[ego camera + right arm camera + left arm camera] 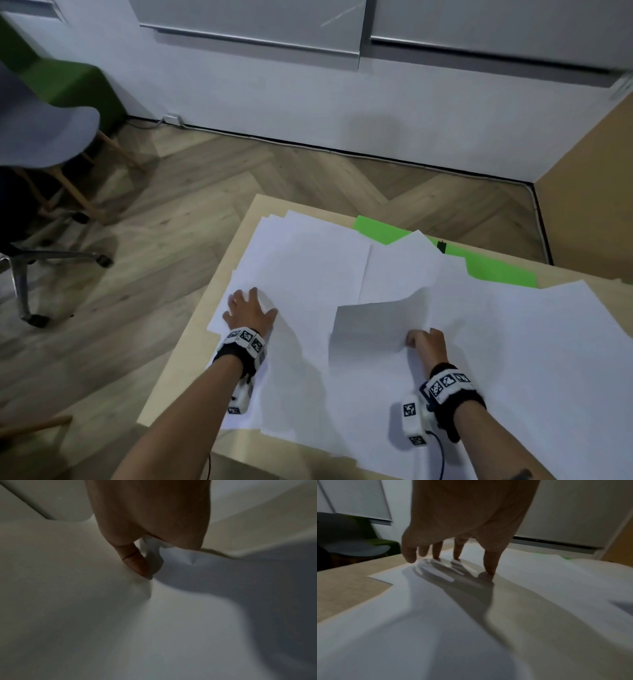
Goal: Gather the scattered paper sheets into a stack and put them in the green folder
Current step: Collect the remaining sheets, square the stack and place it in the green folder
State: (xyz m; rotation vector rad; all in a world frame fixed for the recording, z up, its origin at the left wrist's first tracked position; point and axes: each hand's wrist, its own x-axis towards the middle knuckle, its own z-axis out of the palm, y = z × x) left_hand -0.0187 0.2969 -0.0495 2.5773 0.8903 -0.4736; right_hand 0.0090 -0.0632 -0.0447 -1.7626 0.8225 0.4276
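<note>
The paper sheets (pixel 308 274) lie spread all over the table (pixel 191 349), some on top of others, not in a neat stack yet. One sheet (pixel 376 322) near the middle is bent up off the rest. The right hand (pixel 426 344) has it: thumb & fingers are curled and pinch the sheet's edge, and the right wrist view shows the paper creased at the thumb (pixel 137 563). The left hand (pixel 246 308) is spread wide w/ straight fingers, tips pressing down on the sheets near the table's left edge. It holds nothing.

The green folder (pixel 496 270) is at the far side of the table, mostly covered by paper, so only green bits show. Can't tell if it is open.

I think the job has just begun. Left to do: pull all sheets together, square them up, uncover the folder, slide the stack in.

Off the table there's a gray chair (pixel 44 137) on the wood floor (pixel 171 212).
</note>
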